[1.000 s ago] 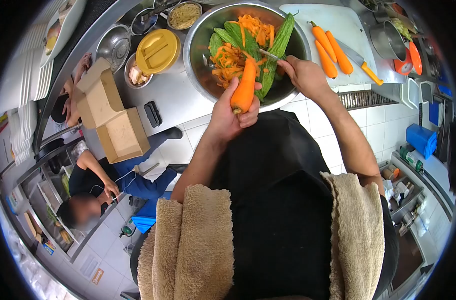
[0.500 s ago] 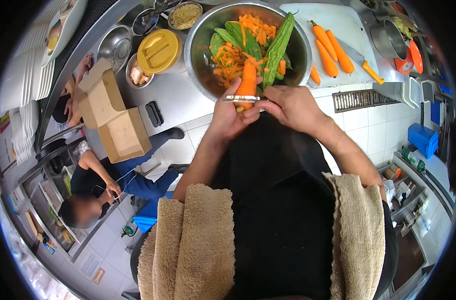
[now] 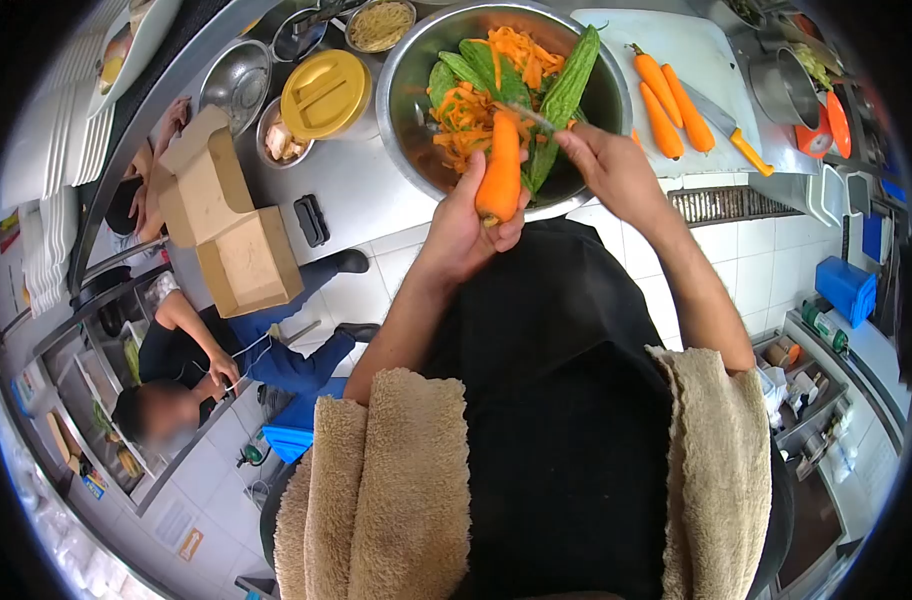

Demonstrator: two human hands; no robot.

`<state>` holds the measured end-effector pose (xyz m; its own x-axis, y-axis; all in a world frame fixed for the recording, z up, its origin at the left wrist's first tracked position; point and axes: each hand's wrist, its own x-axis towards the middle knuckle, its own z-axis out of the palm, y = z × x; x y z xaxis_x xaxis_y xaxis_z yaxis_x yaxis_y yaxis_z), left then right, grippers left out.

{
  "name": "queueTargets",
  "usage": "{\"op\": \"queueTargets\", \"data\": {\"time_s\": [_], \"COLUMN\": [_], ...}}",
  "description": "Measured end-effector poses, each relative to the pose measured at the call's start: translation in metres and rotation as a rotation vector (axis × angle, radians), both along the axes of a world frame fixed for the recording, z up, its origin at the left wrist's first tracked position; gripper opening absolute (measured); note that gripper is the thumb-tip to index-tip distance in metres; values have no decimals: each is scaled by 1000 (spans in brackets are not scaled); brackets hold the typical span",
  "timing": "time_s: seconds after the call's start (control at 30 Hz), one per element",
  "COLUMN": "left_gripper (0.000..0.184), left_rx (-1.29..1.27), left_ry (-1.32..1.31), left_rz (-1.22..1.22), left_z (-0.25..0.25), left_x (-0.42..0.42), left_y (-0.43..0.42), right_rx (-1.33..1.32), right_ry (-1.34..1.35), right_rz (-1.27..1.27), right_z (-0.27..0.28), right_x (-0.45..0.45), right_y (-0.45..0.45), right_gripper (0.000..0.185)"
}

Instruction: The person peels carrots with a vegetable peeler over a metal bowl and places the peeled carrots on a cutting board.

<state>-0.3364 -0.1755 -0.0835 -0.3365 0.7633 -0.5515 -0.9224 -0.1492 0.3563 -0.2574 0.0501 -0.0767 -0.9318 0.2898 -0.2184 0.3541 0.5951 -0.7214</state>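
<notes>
My left hand is wrapped round the thick end of a carrot, which points up over the near rim of a metal bowl. Closed on a peeler, partly blurred, my right hand is over the bowl's right side, with the tool by the carrot's far tip. Inside the bowl are orange carrot peelings and several green bumpy bitter gourds. The right fingers partly cover the peeler's handle.
Several carrots and a yellow-handled knife lie on a white cutting board. Left of the bowl are a yellow-lidded container and an open cardboard box. Another person is at the left.
My right hand has moved up and away from me with the peeler, from the carrot's near end to its far tip. The left hand still grips the carrot.
</notes>
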Motion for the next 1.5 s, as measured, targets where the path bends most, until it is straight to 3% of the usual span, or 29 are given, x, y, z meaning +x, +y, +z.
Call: {"op": "queueTargets", "data": {"time_s": [0.27,0.57,0.77,0.9,0.93,1.13,1.23,1.33,1.5], "left_gripper": [58,52,52,53,53,56,57,56,56], "left_rx": [5,195,184,160,158,-15,39,-70,132], "left_ry": [67,-53,-126,-49,-21,14,27,7,-26], "left_rz": [49,2,2,-47,-52,-26,13,66,-18], "left_z": [-24,-26,-21,-10,-9,-10,-13,-1,-17], "left_x": [-2,-10,-10,-4,-5,-8,-9,-7,-8], "left_y": [0,0,-4,-3,-3,1,2,11,8], "right_rx": [129,284,361,515,577,188,-5,14,179], "right_ry": [213,260,295,-89,-53,60,106,180,210], "right_rz": [274,347,177,31,14,-8,47,254,368], "right_z": [15,15,-4,-4,-11,-11,17,25,22], "right_x": [18,1,-18,-28,-29,-11,4,18,21], "right_y": [-35,-23,4,37,43,18,-10,-27,-26], "right_gripper": [37,38,36,43,45,41,36,32,33]}}
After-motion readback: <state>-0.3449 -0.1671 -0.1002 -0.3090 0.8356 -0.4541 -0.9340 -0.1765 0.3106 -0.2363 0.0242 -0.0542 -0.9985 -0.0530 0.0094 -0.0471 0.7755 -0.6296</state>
